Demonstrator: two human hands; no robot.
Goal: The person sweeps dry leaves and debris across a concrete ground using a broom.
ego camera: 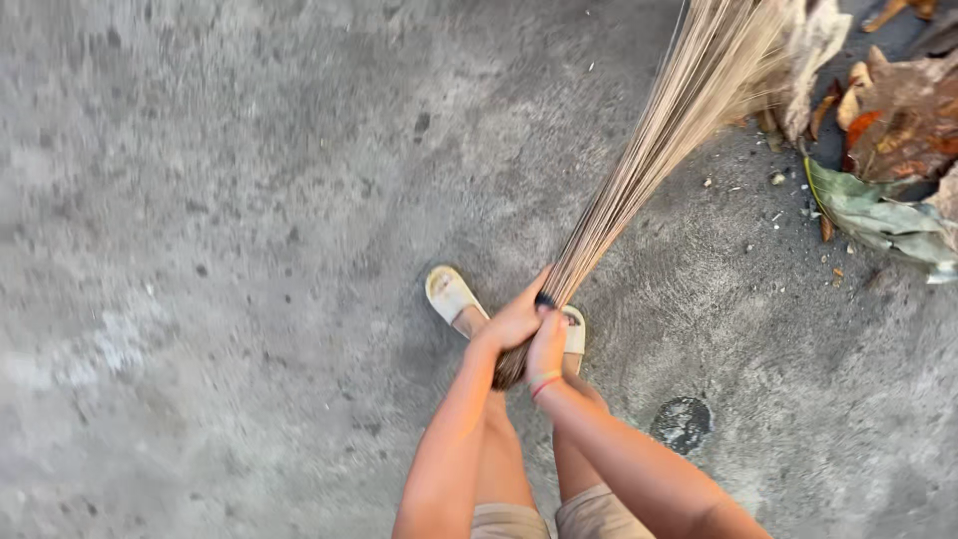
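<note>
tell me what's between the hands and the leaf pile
Only the broom, held by both the left hand and right hand, spanning bare concrete to the leaves, in the head view.

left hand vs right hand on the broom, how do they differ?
The left hand grips the stick broom higher up the bundle; the right hand grips lower, nearer the butt end. The right hand's wrist carries a pink band; the left hand's wrist is bare. The left hand lies over a pale sandal; the right hand hides most of the other. Both are closed around the broom.
</note>
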